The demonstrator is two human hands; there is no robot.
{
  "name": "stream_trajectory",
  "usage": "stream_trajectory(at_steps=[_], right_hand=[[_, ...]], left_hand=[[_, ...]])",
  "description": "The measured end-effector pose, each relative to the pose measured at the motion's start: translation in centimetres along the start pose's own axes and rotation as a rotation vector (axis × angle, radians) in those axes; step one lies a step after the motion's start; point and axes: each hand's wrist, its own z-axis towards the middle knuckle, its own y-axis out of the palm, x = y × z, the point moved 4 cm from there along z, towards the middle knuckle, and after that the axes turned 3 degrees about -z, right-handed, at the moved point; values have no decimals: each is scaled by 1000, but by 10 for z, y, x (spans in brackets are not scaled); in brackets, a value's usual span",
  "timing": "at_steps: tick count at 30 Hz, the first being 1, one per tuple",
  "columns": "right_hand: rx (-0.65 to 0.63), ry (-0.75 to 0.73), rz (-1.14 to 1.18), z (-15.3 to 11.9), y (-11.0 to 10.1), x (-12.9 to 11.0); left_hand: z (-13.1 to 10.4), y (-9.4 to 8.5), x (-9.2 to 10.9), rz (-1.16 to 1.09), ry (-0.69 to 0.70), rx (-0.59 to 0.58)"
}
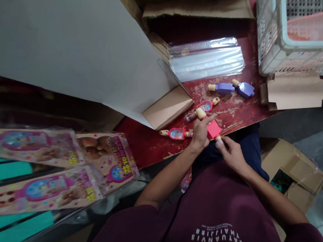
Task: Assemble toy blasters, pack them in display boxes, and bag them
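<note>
My left hand (pixel 200 133) is closed round a pink toy (pixel 214 129) that has a cream-coloured knob at its upper left end. At the toy's lower right end, the fingers of my right hand (pixel 230 151) pinch a small yellowish part (pixel 218 138). Just left of my left hand lies a pink toy with a picture face (pixel 177 133). Another pink picture toy (pixel 205 106) rests above my left hand. Farther up the red table (pixel 242 113) are two purple toys (pixel 224 88) with beige ends, lying side by side.
Clear plastic sleeves (pixel 207 61) are stacked behind the toys. A white crate (pixel 307 50) with a pink item stands upper right, near flat cardboard (pixel 297 92). A large grey-white panel (pixel 71 33) is at the left, above printed toy packages (pixel 46 190). A cardboard box (pixel 301 167) sits lower right.
</note>
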Motion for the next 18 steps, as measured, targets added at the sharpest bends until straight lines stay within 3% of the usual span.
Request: stream_trajectory(at_steps=[4,7,9,12,15,18], right_hand=[[107,-154,-205,17,-31,10],[237,-146,-224,41,-86,10],[338,-141,-232,62,-134,2],[494,-149,-238,104,-211,-15],[612,-129,-261,163,-285,-26],[577,-30,-309,237,-340,-19]], left_hand=[[29,-1,13,862,345,-3],[41,12,3,1493,445,-134],[44,17,-7,1729,445,-191],[45,15,-19,1852,518,-203],[48,6,-22,1832,617,-192],[59,3,-10,1682,748,-187]])
